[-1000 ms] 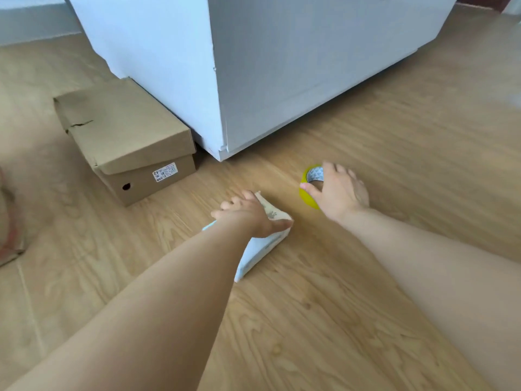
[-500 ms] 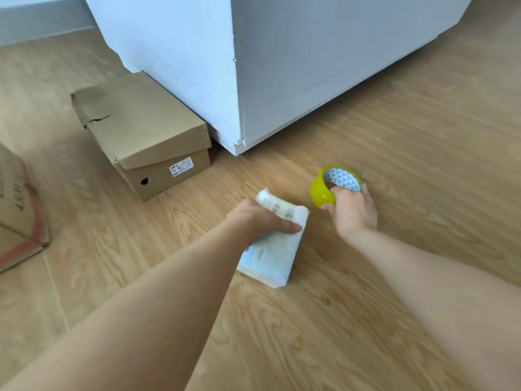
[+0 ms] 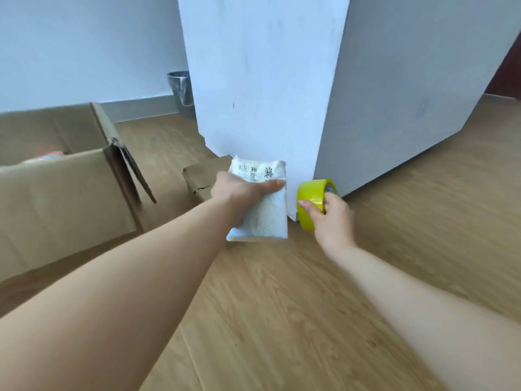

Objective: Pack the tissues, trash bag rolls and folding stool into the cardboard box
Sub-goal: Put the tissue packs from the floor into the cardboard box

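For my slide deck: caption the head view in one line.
Left hand holds a white plastic-wrapped tissue pack, right hand a yellow-green trash bag roll, near an open brown cardboard box.

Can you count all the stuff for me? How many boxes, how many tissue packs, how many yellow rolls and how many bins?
2 cardboard boxes: the big open box and the small brown box
1 tissue pack, in the left hand
1 yellow roll, in the right hand
1 bin
Total: 5
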